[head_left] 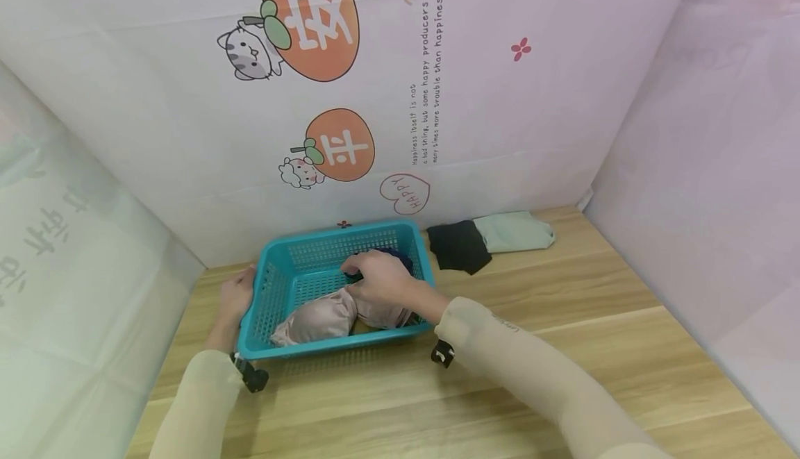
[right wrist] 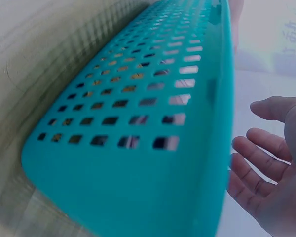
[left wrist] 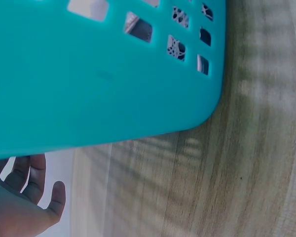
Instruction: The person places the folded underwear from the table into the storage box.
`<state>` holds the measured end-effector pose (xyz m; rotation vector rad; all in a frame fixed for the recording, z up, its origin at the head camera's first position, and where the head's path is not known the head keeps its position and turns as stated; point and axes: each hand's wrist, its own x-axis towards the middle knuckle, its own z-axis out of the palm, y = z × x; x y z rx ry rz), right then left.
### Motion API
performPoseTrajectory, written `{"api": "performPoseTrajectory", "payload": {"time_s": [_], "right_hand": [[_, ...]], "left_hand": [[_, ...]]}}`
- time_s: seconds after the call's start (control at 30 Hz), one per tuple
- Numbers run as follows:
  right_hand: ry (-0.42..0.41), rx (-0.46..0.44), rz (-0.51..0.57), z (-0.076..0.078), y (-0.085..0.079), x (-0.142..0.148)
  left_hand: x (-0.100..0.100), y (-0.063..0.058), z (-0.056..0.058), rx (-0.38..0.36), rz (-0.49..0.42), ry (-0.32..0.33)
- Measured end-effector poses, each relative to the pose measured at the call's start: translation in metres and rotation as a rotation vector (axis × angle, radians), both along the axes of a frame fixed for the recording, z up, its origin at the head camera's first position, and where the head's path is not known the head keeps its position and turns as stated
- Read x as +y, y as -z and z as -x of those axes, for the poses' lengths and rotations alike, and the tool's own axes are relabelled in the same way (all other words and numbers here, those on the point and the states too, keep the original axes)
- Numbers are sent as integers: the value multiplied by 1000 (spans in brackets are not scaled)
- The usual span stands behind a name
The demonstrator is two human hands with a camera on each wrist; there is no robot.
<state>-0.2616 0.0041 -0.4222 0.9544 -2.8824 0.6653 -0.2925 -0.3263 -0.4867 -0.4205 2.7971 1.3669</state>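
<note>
A turquoise plastic basket (head_left: 315, 235) stands on the wooden table. Inside it, a shiny pale pink satin-like bundle (head_left: 319, 319) lies toward the front, more pink fabric (head_left: 381, 314) beside it, and dark navy cloth (head_left: 400, 259) at the back right. My right hand (head_left: 384, 278) is over the basket's right half, above the cloth; its fingers look spread and loosely bent in the right wrist view, nothing between them. At the basket's left end is my left hand (head_left: 237, 294), fingers against the rim. Its thumb stands apart from the basket in the left wrist view.
Right of the basket, a black folded cloth (head_left: 459, 246) and a pale mint folded cloth (head_left: 514, 231) lie side by side near the back wall. White printed sheets (head_left: 487, 119) enclose the table (head_left: 550, 306) at the back and both sides.
</note>
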Motion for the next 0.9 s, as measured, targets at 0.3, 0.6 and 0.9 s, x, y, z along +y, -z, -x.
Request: {"api": "performPoseTrajectory", "payload": {"time_s": [0.3, 0.6, 0.9], "right_hand": [[11, 24, 32, 9, -1, 17], [27, 21, 75, 13, -7, 33], [34, -14, 84, 17, -12, 48]], "left_hand": [[1, -1, 0, 12, -7, 17], [0, 0, -2, 1, -7, 13], [-1, 0, -2, 15, 12, 20]]}}
